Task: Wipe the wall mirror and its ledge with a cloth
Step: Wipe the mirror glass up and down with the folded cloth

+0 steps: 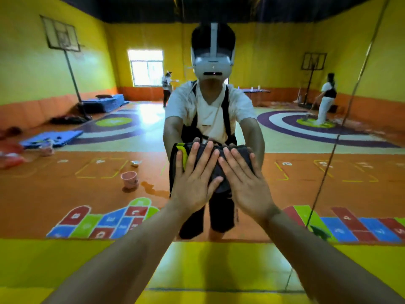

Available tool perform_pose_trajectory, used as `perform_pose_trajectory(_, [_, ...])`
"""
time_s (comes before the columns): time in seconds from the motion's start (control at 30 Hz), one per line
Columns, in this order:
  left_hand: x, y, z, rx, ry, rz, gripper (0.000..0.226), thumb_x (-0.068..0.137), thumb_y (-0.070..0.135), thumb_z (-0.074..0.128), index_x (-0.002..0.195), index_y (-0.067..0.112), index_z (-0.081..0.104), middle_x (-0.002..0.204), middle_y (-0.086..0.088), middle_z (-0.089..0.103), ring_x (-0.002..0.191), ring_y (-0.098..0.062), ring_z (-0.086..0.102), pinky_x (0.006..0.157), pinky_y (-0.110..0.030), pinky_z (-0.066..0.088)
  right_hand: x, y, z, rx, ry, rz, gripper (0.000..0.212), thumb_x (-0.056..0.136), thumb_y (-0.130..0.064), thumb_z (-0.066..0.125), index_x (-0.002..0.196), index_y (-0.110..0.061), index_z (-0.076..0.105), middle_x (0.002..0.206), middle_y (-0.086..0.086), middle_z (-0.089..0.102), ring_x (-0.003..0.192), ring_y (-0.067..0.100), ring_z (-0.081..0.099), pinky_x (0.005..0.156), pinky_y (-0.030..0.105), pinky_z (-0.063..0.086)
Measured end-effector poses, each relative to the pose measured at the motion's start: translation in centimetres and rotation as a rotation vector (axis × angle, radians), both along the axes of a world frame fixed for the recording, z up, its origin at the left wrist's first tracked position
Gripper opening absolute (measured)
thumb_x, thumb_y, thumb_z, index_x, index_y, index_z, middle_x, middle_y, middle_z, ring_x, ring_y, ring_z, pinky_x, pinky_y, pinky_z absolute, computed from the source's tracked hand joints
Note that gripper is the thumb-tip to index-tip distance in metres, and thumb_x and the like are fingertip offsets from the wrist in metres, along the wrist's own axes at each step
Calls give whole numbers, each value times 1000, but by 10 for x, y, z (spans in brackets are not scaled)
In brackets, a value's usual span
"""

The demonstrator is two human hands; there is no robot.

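A large wall mirror (87,128) fills the view and reflects a yellow and orange hall and my own figure with a headset. A dark cloth (219,172) with a yellow-green patch lies flat against the glass at its centre. My left hand (195,178) presses on the cloth's left half with straight, spread fingers. My right hand (243,176) presses on its right half the same way, fingertips close to the left hand's. Below the glass runs the yellow ledge (65,260), partly hidden by my forearms.
A thin dark seam (341,128) runs down the mirror at the right. The reflection shows a pink bucket (129,179) beside a wet patch on the orange floor, blue mats, basketball hoops and two other people far back.
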State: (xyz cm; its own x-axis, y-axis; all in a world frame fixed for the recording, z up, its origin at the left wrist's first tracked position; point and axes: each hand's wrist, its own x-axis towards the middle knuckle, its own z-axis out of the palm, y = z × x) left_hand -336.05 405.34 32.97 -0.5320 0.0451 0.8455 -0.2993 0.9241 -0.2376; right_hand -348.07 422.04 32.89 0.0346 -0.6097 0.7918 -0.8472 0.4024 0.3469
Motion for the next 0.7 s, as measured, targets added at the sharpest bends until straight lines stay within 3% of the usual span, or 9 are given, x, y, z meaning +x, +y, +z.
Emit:
perform_pose_trajectory(0.17, [-5,-9,140,-91,86,23,67,109,55,33,164,19,26,173,-3,15,159,-32,11,126,-61,12,0,-15,129,-114,24,-11,59,103,-18,34,161,-10,27,170,7,22,157,23,20,123,59,25])
perform_pose_trajectory(0.33, [-12,-14,251,-144,159,30,65,109,55,35,163,20,30,172,-1,19,160,-30,12,125,-61,17,-3,-26,239,-172,46,-38,63,99,-15,38,161,-10,28,171,6,19,158,22,15,123,59,22])
perform_pose_trajectory(0.57, [-28,-13,397,-173,259,54,63,109,56,23,163,23,29,172,1,17,160,-27,10,125,-60,16,-10,-30,387,-258,73,-70,62,101,-23,30,163,-18,24,171,-1,15,159,13,5,128,51,10])
perform_pose_trajectory(0.7, [-39,-11,483,-166,288,63,66,107,59,14,164,26,22,173,3,12,161,-25,2,127,-58,7,-17,-29,472,-298,84,-67,63,101,-27,21,164,-23,18,171,-6,11,158,7,-2,129,44,-2])
